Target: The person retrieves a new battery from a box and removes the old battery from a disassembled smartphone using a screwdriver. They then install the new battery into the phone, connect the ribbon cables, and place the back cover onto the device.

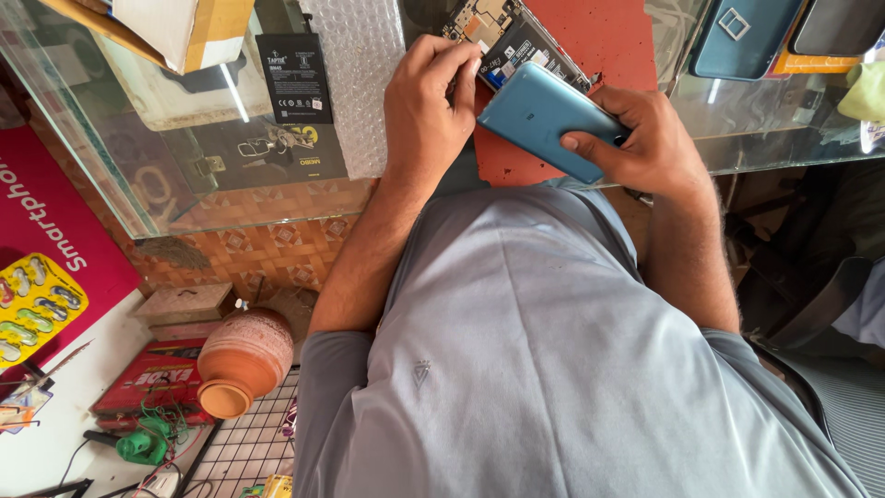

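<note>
The right hand (659,148) is clamped around a smooth, teal-blue phone back cover (544,129), thumb pressed across its lower edge and fingers curled under the far side. The left hand (426,106) sits just beside it, fingers bent and closed on the cover's upper corner, where the cover meets an opened phone (512,41) with bare circuit board and a dark battery showing. Both rest over a rust-red work mat (604,37) on the glass tabletop (111,129). Left of the left hand lies a strip of bubble wrap (355,65), then a flat black battery (295,78) and a cardboard box (175,28). Beyond the right hand lies another teal phone cover (742,37). Below the tabletop a round clay pot (241,361) stands on the floor.
</note>
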